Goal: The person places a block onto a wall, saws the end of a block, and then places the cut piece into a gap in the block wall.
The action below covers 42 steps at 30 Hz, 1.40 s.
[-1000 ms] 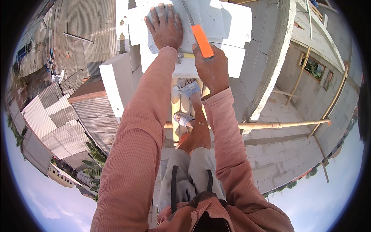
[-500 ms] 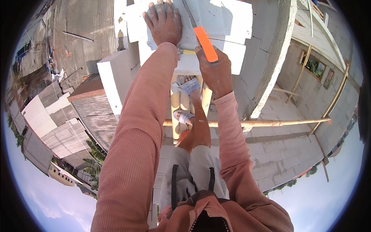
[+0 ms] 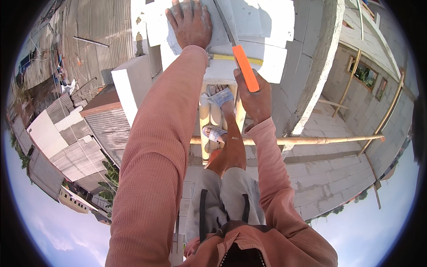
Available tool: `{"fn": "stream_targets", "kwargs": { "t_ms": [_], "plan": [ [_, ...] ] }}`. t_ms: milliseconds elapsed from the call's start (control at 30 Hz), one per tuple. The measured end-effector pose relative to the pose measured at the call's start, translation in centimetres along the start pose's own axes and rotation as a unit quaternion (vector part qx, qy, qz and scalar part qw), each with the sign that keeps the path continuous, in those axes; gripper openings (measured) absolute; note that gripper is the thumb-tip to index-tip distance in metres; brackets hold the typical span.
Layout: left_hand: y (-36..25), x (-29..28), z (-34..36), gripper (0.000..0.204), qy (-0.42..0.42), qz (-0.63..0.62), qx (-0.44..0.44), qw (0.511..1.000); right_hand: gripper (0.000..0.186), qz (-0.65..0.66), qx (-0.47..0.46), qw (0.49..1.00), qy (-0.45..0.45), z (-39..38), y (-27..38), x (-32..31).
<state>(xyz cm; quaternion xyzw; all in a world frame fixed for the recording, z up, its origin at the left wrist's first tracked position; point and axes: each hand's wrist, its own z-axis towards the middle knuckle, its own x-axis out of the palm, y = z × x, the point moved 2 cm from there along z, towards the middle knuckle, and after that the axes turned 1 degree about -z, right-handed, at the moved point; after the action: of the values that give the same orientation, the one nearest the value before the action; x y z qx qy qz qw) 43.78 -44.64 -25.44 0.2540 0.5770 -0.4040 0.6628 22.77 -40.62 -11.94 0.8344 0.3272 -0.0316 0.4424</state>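
When viewed from above, begin at the lower edge: noted a pink jacket (image 3: pixel 249 238) with 2 long sleeves (image 3: pixel 160 129), then grey shorts (image 3: pixel 207 189). Found left hand (image 3: pixel 191 24) palm down on a white block (image 3: pixel 247 22), fingers spread and gripping nothing. Found right hand (image 3: pixel 257 93) closed firmly round the orange handle (image 3: pixel 244 66) of a saw (image 3: pixel 228 27). Traced the blade forward and slightly left over the white block, to the right of left hand; cannot tell whether sunk into the surface or only resting on it. Located the white block at top centre, sunlit, with a shadow across its right part. Logged a yellow strip (image 3: pixel 221 57) lying crosswise beside the lower block (image 3: pixel 271 66).

Below the blocks, counted 2 feet in blue-and-white sandals (image 3: pixel 221 96) on bamboo poles (image 3: pixel 205 147). Noted 1 long crosswise pole (image 3: pixel 311 140) behind the legs. To the left, recorded an upright block (image 3: pixel 131 86), well apart from right hand.

Farther off, to the right: noted a rough column (image 3: pixel 327 58), then a wall with a window opening (image 3: pixel 364 74). To the left: corrugated roofs (image 3: pixel 93 26). Farthest: pale sky (image 3: pixel 80 240).
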Motion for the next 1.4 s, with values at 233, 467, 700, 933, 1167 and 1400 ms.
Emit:
{"fn": "stream_targets", "kwargs": {
  "t_ms": [233,467,700,933,1167,1400],
  "plan": [
    [2.0,4.1,-2.6,0.040,0.124,0.053,0.080,0.988,0.020,-0.131,-0.030,0.991,-0.023,-12.3,-14.9,-3.7],
    [0.3,4.0,-3.4,0.041,0.116,0.104,0.106,0.982,0.023,-0.053,-0.065,0.996,0.006,-0.7,-8.5,-0.7],
    [2.3,4.8,-2.8,0.046,0.067,0.066,0.075,0.993,0.029,-0.133,0.018,0.991,0.015,-8.9,-19.6,-1.6],
    [1.6,4.7,-2.9,0.047,0.067,-0.049,0.070,0.994,0.028,-0.161,-0.076,0.984,0.023,-3.5,-20.3,-0.1],
    [3.4,6.7,-3.3,0.052,0.000,0.114,0.157,0.981,0.028,-0.051,-0.010,0.998,0.025,-6.1,-23.9,-1.8],
    [2.9,5.9,-2.2,0.054,0.035,0.008,0.127,0.991,0.029,-0.184,-0.020,0.982,0.028,-2.8,-28.0,-1.1]
  ]
}}
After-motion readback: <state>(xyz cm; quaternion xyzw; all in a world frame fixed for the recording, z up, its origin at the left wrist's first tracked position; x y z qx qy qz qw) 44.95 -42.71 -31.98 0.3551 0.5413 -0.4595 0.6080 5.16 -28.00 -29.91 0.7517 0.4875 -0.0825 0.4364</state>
